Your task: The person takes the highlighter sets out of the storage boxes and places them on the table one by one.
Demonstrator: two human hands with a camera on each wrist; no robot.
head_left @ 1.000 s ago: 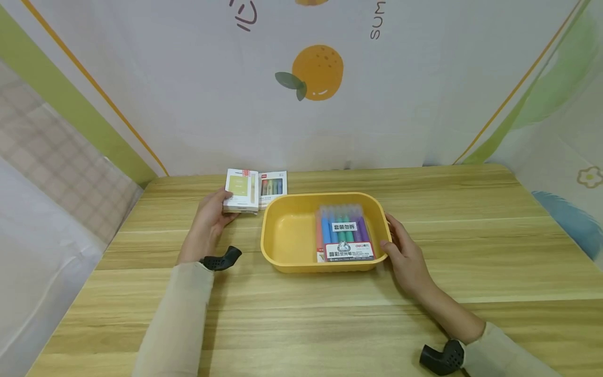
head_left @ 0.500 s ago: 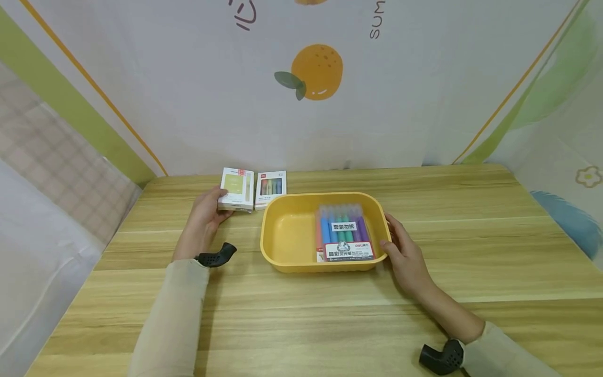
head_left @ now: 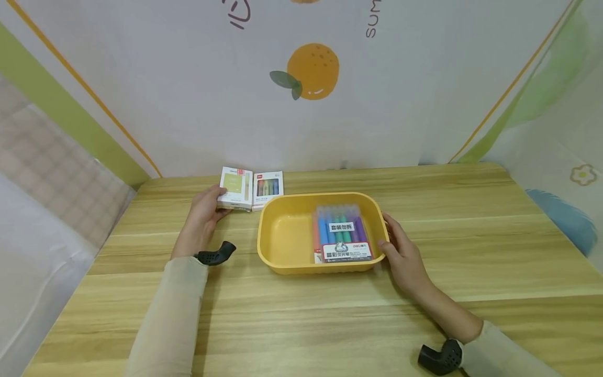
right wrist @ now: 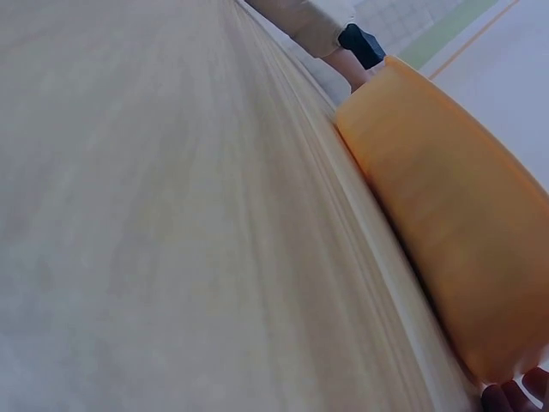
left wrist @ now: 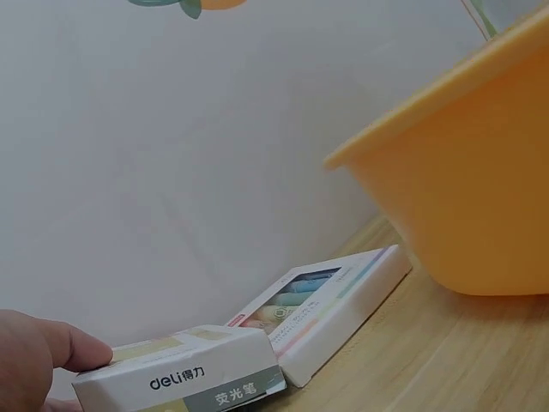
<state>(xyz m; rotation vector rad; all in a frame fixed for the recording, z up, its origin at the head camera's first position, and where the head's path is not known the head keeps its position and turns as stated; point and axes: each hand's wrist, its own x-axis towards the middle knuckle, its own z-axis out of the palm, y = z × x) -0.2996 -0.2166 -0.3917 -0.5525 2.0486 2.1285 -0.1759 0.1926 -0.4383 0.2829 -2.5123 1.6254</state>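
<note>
On the wooden table [head_left: 471, 251] lie 2 small cardboard boxes and 1 rounded yellow plastic tray [head_left: 287, 238] holding 1 clear pack of markers [head_left: 341, 233]. The left hand [head_left: 204, 214] pinches the green-faced box [head_left: 234, 188], now just beside the rainbow-faced box [head_left: 268, 187] rather than overlapping it as 1 second ago. The right hand [head_left: 400, 254] still rests relaxed against the tray's right rim.
</note>
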